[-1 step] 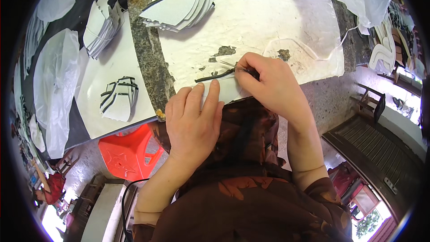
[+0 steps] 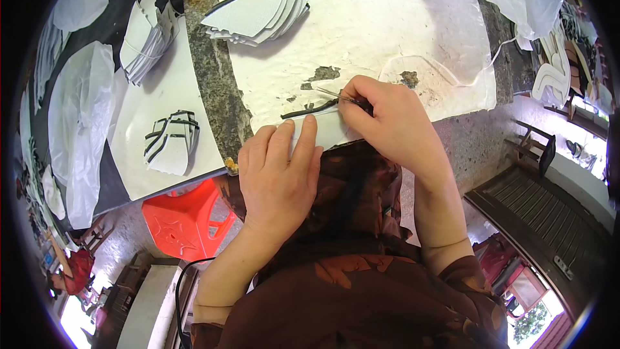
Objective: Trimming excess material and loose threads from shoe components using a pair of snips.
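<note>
A white cut piece [image 2: 327, 130] with a black edge strip [image 2: 303, 112] along its far side lies at the table's front edge. My left hand [image 2: 278, 171] presses down on it, fingers stretched out and slightly spread, with the fingertips by the strip. My right hand [image 2: 387, 116] is closed in a pinch around a thin pointed metal tool [image 2: 329, 92], whose tip points left over the table just beyond the strip. What kind of tool it is cannot be made out, as the fingers hide most of it. The right fingers also touch the strip's right end.
A stack of white pieces with black edging [image 2: 255, 13] lies at the far left of the white board [image 2: 387, 19]. Further left are a tied bundle [image 2: 145, 42], a smaller stack [image 2: 173, 145] and a plastic bag [image 2: 84, 129]. A red stool [image 2: 181, 223] stands below the table.
</note>
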The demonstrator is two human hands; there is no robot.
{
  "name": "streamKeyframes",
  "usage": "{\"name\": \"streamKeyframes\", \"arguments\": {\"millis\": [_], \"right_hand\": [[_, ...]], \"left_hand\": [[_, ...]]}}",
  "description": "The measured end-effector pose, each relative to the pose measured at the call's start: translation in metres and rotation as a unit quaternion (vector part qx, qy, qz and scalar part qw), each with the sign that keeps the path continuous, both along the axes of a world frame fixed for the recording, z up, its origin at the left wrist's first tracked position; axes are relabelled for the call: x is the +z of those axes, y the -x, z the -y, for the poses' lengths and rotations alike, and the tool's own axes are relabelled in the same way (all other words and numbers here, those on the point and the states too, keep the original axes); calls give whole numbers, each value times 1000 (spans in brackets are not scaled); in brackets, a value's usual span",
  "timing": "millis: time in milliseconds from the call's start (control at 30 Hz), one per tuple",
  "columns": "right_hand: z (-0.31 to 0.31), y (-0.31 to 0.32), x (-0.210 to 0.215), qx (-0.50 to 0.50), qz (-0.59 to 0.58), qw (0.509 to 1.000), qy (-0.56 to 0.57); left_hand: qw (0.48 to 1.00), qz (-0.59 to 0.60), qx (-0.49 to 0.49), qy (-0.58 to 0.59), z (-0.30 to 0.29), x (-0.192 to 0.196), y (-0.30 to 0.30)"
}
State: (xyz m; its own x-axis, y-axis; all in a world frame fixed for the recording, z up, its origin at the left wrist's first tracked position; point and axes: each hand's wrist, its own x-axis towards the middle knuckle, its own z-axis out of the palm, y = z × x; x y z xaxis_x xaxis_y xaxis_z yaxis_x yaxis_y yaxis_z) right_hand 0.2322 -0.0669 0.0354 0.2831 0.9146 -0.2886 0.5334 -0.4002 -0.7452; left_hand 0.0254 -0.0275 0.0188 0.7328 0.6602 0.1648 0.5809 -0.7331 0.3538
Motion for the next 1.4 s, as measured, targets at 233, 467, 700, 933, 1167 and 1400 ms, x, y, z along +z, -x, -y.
{"name": "streamKeyframes", "arguments": {"millis": [233, 467, 700, 933, 1167, 1400], "right_hand": [[-3, 3, 1, 9, 67, 998, 4], [-6, 1, 3, 25, 97, 994, 38], [-6, 0, 2, 22, 97, 995, 32], [-6, -9, 1, 40, 115, 993, 13], [-7, -12, -1, 60, 126, 990, 9], [-7, -12, -3, 54, 122, 991, 6]], "left_hand": [[1000, -7, -16, 0, -2, 2, 0], [1000, -20, -18, 13, -6, 8, -6], [997, -52, -18, 55, -8, 18, -9], [996, -68, -23, 54, -7, 20, -11], [993, -85, -32, 79, -12, 25, -14], [994, -88, -45, 56, -15, 24, -17]]}}
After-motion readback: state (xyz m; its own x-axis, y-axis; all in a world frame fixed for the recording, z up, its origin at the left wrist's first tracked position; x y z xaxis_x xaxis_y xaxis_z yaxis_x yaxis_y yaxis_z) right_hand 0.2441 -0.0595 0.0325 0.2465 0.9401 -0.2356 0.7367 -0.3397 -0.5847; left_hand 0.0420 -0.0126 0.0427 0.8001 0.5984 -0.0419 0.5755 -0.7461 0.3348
